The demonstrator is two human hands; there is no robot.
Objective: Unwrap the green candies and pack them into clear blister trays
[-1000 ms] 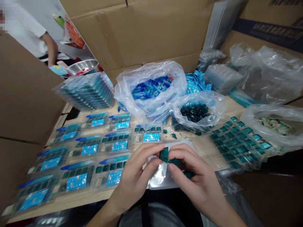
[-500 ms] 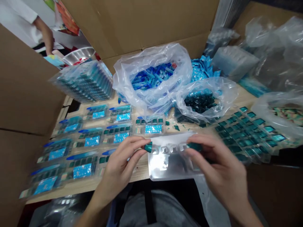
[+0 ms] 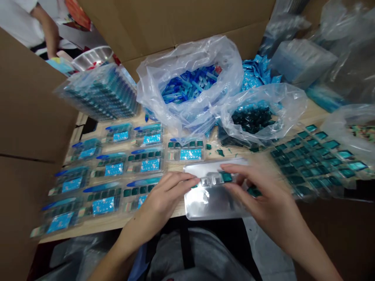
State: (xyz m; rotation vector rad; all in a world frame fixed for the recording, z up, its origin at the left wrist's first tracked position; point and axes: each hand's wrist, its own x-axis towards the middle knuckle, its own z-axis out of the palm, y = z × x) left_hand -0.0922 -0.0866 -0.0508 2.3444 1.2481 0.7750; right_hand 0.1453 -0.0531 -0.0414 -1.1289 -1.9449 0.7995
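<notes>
Evidently, the wooden table [image 3: 318, 113] carries everything here: a big plastic bag [image 3: 181, 125] of blue items far at the middle, a smaller bag [image 3: 288, 102] of dark green pieces to its right, and filled packs [image 3: 150, 160] in rows on the left. Near, at the middle, the clear tray [image 3: 216, 203] lies flat, a row of pockets [image 3: 216, 179] across it. The left hand [image 3: 164, 193] is over that row's left end, fingertips close together above a partly hidden green bit [image 3: 194, 186]; whether they pinch or only press, I cannot tell. The right hand [image 3: 266, 193], thumb and forefinger slightly parted, has a green piece [image 3: 226, 177] between them at the row's right side; a spare piece [image 3: 254, 191] sits under its curled fingers. Between the hands, two pockets look unfilled. I judge the step to be seating pieces in pockets; the next move calls for squaring the right-hand one and pressing it home.
</notes>
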